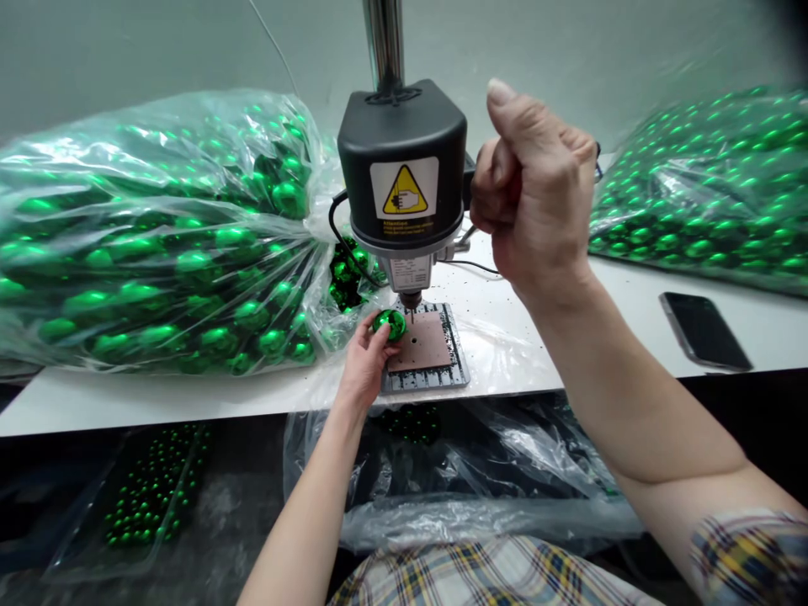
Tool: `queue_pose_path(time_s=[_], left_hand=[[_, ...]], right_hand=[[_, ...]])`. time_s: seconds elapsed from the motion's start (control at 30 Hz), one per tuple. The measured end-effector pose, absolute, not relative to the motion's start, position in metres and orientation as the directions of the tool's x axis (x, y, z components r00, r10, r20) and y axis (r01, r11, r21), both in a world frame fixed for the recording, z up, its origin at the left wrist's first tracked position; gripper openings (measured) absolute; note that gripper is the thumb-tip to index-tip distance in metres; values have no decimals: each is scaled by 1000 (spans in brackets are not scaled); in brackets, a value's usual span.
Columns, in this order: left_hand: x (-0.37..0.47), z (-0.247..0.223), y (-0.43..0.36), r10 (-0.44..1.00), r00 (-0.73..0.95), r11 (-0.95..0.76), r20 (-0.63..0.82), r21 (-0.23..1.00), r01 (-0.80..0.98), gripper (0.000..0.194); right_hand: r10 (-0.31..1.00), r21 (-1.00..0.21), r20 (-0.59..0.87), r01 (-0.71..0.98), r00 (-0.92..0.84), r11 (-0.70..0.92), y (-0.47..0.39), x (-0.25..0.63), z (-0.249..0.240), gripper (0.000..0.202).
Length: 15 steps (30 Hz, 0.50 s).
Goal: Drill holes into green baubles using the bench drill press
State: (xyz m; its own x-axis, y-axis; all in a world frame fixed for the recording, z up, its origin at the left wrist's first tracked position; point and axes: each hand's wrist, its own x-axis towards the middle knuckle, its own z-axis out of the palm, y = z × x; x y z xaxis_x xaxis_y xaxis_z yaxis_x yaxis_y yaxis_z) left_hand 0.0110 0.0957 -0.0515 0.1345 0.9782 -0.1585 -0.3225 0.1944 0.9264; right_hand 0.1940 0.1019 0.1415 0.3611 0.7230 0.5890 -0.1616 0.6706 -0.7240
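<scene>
In the head view my left hand [368,353] pinches a shiny green ball [391,321] between thumb and fingers. It holds the ball at the left edge of a brown board [429,349], just beside the thin drill bit [412,316]. The board has a dark hole and lies on the slotted metal base [458,370] of a black bench drill press [410,126]. My right hand [536,181] is closed in a fist, thumb up, at the right of the drill head. A silver lever [465,238] runs up into that fist; its grip is hidden by my fingers.
Large clear bags of green balls stand at left [157,252] and right [707,194]. A phone [705,330] lies on the white table [240,396]. Dark shavings surround the base. Below the table edge are a clear plastic sheet [492,513] and a bin of green balls [151,488].
</scene>
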Motion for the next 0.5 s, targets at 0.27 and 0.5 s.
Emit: queue_pose_path(time_s=[0.27, 0.5], left_hand=[[20, -67, 100, 979, 187, -101, 85, 992, 74, 62], [24, -76, 98, 950, 209, -291, 232, 903, 316, 56]], right_hand=[[710, -694, 616, -192, 342, 694, 102, 196, 139, 53], [706, -718, 617, -119, 348, 686, 99, 194, 141, 58]])
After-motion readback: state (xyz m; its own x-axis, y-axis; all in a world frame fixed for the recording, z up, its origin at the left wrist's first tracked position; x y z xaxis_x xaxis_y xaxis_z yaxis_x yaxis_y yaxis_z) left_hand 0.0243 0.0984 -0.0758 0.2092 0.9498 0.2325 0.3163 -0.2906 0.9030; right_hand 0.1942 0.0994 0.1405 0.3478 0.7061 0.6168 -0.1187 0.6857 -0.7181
